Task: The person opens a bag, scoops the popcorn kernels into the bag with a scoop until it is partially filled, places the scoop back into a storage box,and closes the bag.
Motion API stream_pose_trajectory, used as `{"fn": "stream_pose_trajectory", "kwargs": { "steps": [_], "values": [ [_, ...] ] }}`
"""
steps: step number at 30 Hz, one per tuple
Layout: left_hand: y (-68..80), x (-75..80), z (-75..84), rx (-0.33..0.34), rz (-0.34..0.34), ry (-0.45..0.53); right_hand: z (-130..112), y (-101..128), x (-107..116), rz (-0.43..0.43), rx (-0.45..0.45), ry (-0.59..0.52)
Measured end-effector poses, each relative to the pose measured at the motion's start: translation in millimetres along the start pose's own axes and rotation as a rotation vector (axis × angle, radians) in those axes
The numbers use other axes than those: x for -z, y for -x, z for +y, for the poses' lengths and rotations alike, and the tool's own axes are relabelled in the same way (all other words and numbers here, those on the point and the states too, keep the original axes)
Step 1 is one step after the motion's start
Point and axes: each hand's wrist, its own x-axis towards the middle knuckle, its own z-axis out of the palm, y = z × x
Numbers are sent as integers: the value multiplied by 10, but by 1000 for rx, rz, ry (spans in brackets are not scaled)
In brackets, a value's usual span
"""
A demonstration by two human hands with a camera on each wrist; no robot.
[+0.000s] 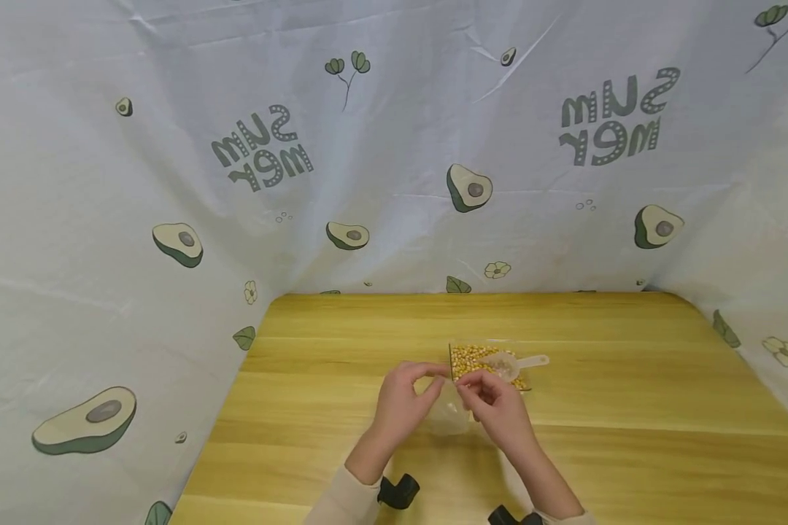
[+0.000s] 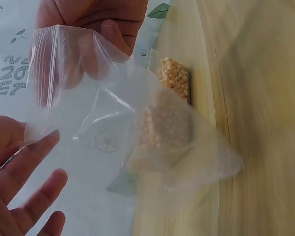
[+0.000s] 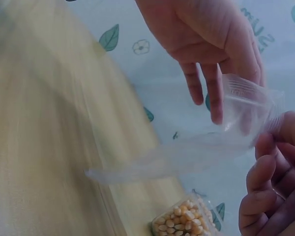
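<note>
Holding a small clear zip bag between them, both hands work above the wooden table, just in front of the tray of corn kernels. Left hand: thumb and forefinger pinch one edge of the bag's mouth, other fingers loosely spread, as the left wrist view shows. Right hand: fingers curled, pinching the opposite edge of the mouth near the zip strip. Bag hangs slack and empty between the hands, its lower corner toward the table surface; whether it touches the wood, cannot tell. Tray lies just beyond the right hand's fingertips, kernels yellow and filling it. A clear plastic scoop rests on the tray's right part, handle pointing away to the right.
</note>
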Motion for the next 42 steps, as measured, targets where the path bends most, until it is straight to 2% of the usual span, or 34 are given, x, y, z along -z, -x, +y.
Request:
{"fn": "stream_pose_trajectory", "kwargs": {
  "steps": [5, 11, 15, 21, 30, 35, 42],
  "values": [
    [9, -12, -1, 12, 69, -54, -36, 2, -1, 30, 31, 25],
    [22, -45, -16, 88, 172, -71, -75, 44, -41, 42, 225, 85],
    [16, -61, -30, 122, 215, -64, -83, 63, -73, 35, 293, 135],
    [26, -80, -23, 143, 261, -21, -92, 89, -126, 91, 284, 274],
    [66, -145, 1, 134, 253, 48, -115, 88, -169, 199, 142, 518],
    [86, -146, 41, 144, 256, 73, -128, 79, -174, 185, 138, 491],
    [113, -123, 68, 186, 210, 67, -101, 67, -171, 163, 181, 408]
  ]
}}
